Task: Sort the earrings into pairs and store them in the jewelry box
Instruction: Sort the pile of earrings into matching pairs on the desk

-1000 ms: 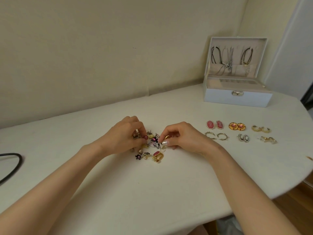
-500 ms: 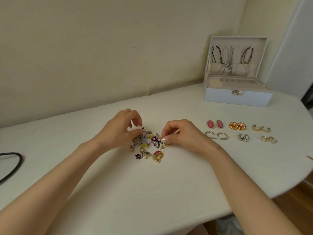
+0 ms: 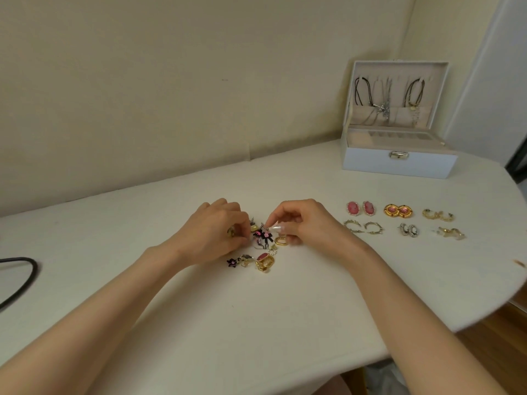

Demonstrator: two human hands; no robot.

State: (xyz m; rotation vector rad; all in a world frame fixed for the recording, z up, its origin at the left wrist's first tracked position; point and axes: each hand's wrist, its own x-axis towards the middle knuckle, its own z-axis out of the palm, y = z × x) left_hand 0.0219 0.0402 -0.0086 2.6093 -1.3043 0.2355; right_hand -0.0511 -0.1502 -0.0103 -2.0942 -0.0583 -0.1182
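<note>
Left hand [image 3: 212, 232] curls its fingers into the left edge of the heap of mixed gold, pink and black earrings [image 3: 261, 246]; whether they grip one I cannot tell. Right hand [image 3: 305, 223] pinches a small silvery earring [image 3: 264, 225] at the heap's top. Six sorted earring pairs [image 3: 399, 210] lie right of the heap, and the open white rectangular jewelry box [image 3: 399, 166] stands farther right.

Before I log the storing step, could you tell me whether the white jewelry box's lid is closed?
No, the white rectangular jewelry box stands with its lid raised upright, dark cord necklaces hanging inside it.
</note>
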